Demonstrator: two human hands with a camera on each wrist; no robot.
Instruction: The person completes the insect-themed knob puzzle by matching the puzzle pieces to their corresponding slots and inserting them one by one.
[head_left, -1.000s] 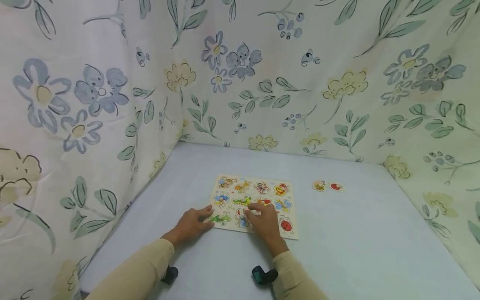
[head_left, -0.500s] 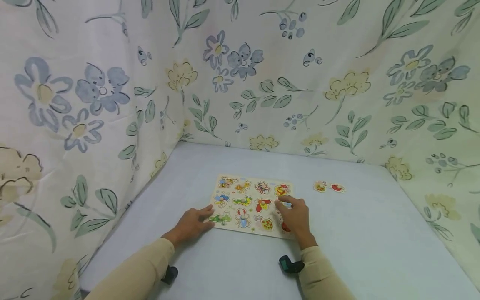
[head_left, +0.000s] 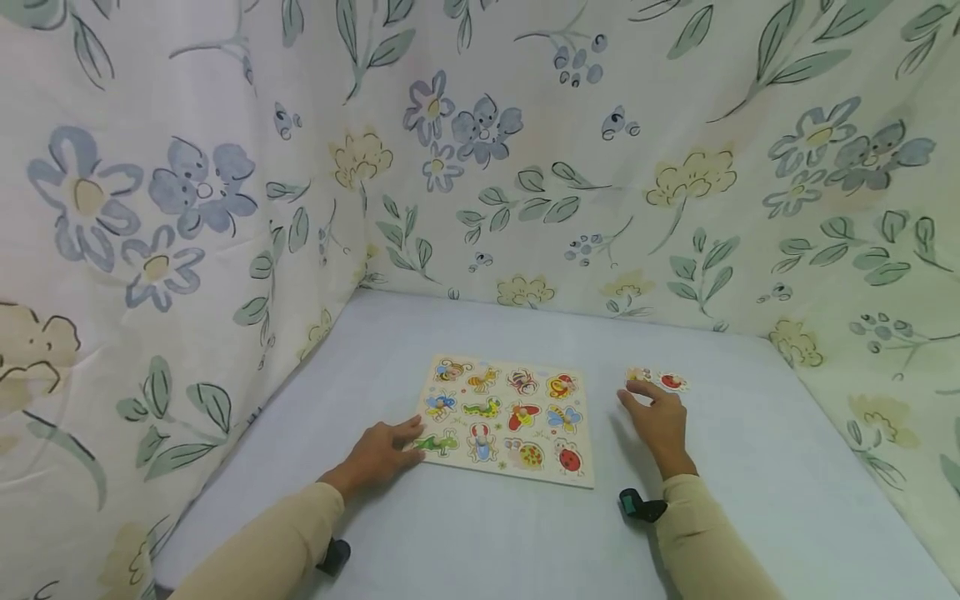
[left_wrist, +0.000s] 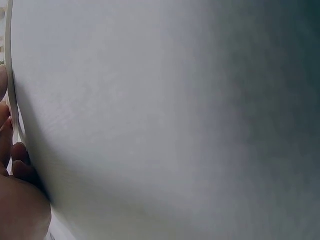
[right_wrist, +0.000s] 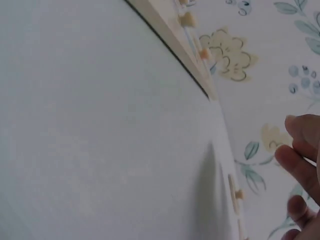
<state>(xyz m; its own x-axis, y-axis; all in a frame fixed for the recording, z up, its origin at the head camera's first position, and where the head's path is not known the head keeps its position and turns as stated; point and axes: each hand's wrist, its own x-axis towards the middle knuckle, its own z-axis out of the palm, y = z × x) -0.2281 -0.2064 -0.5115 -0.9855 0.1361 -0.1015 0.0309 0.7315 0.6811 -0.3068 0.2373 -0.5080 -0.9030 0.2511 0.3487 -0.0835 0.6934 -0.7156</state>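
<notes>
In the head view, a flat wooden knob puzzle board [head_left: 460, 427] with colourful insect pieces lies on the table. My left hand [head_left: 380, 454] holds its front left corner, thumb at the front edge and fingers along the left side. Right of the board, my right hand [head_left: 660, 423] hovers with nothing in its fingers. Just past its fingertips lie two loose pieces: a snail-like piece [head_left: 638, 373], partly hidden by the fingers, and a red ladybug piece [head_left: 672, 382]. The right wrist view shows parted fingers [right_wrist: 300, 167] above the table, near a loose piece's knob [right_wrist: 239, 194].
A pale cloth covers the table [head_left: 480, 533]. Floral curtains [head_left: 525, 200] stand behind it and along both sides. Small dark devices [head_left: 641, 505] sit at both wrists. Small knobs stick up from the board's pieces.
My right hand has left the board's lower middle, where it was over a snail piece now lying in its slot, and moved right to the loose pieces. The left hand stays at the corner.
</notes>
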